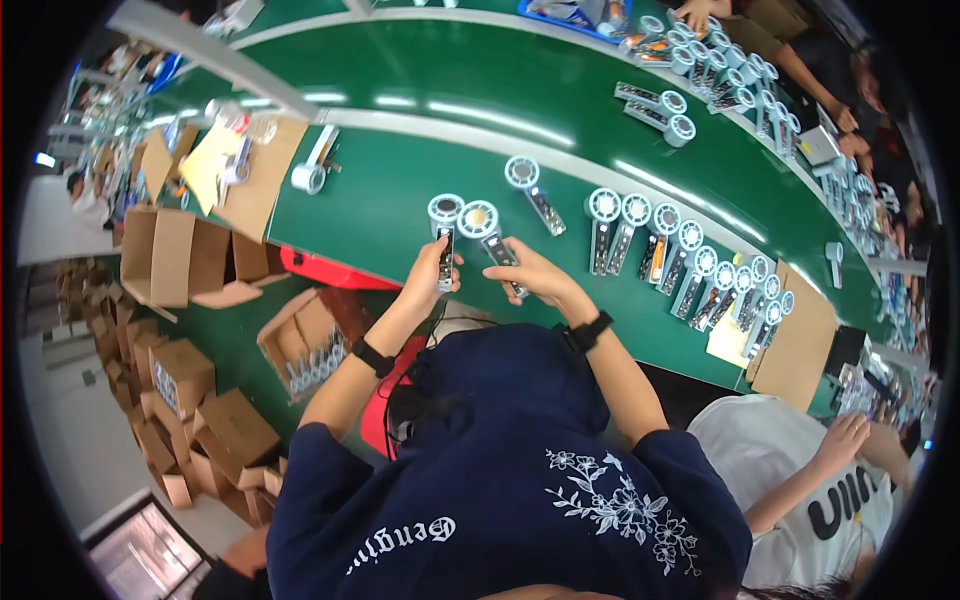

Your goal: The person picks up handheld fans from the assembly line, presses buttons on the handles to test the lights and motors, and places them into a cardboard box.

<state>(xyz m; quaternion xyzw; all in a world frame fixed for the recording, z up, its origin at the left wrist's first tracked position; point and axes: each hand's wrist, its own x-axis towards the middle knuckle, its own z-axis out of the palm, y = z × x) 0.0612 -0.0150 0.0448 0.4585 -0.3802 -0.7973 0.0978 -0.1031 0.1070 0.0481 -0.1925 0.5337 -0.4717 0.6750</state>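
Observation:
My left hand (430, 272) is closed round the handle of a small handheld fan (446, 210), its round head pointing away from me. In my right hand (535, 275) is a second handheld fan (480, 218), gripped by its handle and tilted to the left. Both handles lie open along the front and show dark parts inside. The two round heads are side by side, touching or nearly so. Just beyond my right hand, a third fan (522, 172) lies on the green table (370, 215), a small bluish light glowing on its handle.
To the right stands a row of several open-handled fans (636, 212), ending near a cardboard sheet (800, 345). One fan (309, 178) lies at the left beside cardboard (262, 180). Boxes (235, 435) and a carton of fans (290, 340) are on the floor. A co-worker (790, 450) sits at right.

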